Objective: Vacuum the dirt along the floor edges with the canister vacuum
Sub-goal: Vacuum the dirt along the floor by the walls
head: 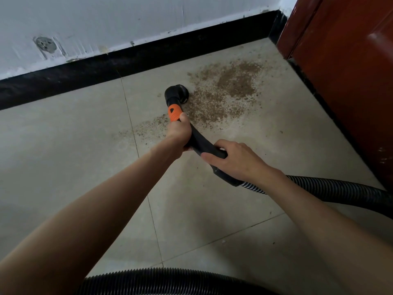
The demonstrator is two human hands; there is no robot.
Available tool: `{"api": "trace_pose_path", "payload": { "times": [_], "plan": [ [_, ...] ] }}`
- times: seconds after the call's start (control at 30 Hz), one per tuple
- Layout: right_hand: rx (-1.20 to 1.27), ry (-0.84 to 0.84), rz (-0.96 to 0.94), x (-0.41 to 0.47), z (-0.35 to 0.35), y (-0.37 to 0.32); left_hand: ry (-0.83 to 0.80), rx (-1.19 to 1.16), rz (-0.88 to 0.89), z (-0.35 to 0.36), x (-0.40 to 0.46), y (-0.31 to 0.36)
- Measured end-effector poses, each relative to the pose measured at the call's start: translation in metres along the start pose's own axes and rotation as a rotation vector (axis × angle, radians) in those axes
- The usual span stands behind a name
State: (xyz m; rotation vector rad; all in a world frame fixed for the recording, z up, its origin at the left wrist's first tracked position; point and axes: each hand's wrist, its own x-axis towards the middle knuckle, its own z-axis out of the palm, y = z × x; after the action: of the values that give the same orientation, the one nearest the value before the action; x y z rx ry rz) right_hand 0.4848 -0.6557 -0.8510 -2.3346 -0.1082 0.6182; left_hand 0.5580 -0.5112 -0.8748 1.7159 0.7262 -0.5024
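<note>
- While my left hand grips the vacuum wand just behind its orange collar, my right hand clasps the black handle further back.
- Its round black nozzle sits on the pale tiled floor, at the edge of a brown dirt patch.
- Behind it, a black skirting board runs below a scuffed white wall.
- At my right stands a reddish-brown door.
- My ribbed hose trails off right; another stretch crosses the bottom.

Two bare forearms reach forward and down from the bottom of the view. The left hand is extended farther, fingers curled in a tight grip. The right hand sits nearer, knuckles up, fingers wrapped in a grip.
</note>
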Motion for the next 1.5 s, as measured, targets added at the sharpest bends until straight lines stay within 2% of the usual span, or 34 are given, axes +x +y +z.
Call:
{"api": "trace_pose_path", "payload": {
  "times": [0.27, 0.63, 0.83, 1.0, 1.17, 1.3, 1.5],
  "plan": [
    [-0.368, 0.105, 0.037, 0.018, -0.004, -0.013, -0.05, -0.062, -0.024, 0.01, 0.004, 0.015],
    [-0.359, 0.1, 0.023, 0.011, 0.006, 0.007, -0.031, 0.023, -0.047, 0.019, 0.013, 0.001],
    [-0.371, 0.14, 0.024, 0.025, 0.01, 0.0, -0.057, -0.037, -0.016, 0.012, 0.016, 0.009],
    [-0.438, 0.155, 0.024, 0.017, 0.02, -0.009, -0.143, -0.159, -0.092, -0.005, 0.007, 0.001],
    [-0.449, 0.185, -0.069, -0.003, 0.039, -0.032, -0.111, -0.37, -0.147, -0.042, -0.009, -0.017],
    [-0.479, 0.075, -0.166, -0.017, 0.063, -0.061, -0.041, -0.624, -0.199, -0.084, -0.027, -0.051],
    [-0.557, -0.068, -0.248, -0.031, 0.098, -0.099, 0.088, -0.701, -0.246, -0.135, -0.052, -0.092]
  ]
}}
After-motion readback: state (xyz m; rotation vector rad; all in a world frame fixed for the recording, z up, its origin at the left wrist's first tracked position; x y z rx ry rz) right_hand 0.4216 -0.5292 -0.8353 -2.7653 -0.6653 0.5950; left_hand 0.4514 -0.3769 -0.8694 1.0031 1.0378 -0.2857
